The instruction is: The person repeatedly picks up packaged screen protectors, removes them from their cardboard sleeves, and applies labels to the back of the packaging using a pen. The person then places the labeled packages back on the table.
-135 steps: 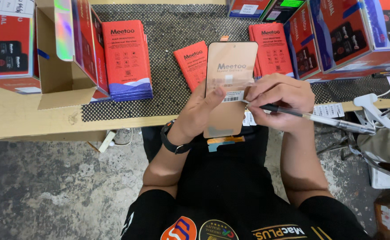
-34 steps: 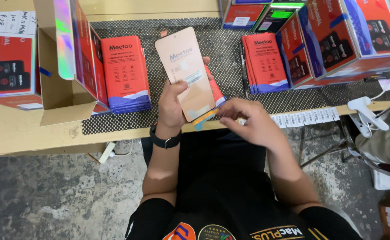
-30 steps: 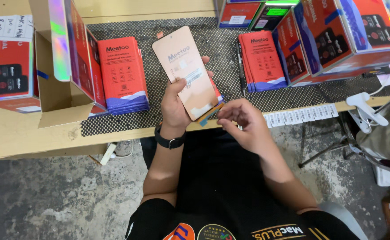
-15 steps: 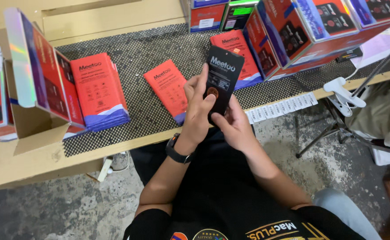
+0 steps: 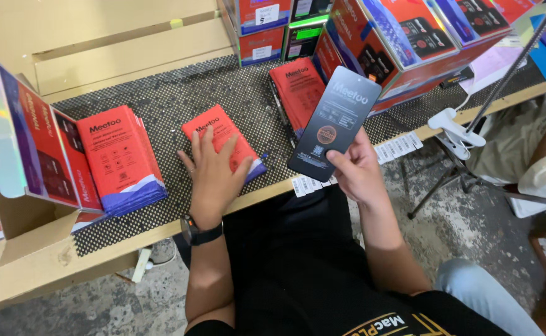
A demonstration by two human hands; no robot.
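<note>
Head view: right hand (image 5: 359, 173) closed around the lower end of a dark flat panel (image 5: 335, 123), raised over the tabletop's (image 5: 161, 93) front edge. Left hand (image 5: 214, 169) spread flat on a single red box (image 5: 223, 142) near that edge. Panel seemingly out, not yet boxed. Two red box stacks (image 5: 122, 157) lying flat; one label strip (image 5: 348, 167).

Open cardboard box (image 5: 11, 218); white clamp (image 5: 456, 127); label strip (image 5: 397, 148)

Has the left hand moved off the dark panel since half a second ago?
Yes. The left hand went down and left onto the red packet on the mat; the right hand alone holds the dark panel.
</note>
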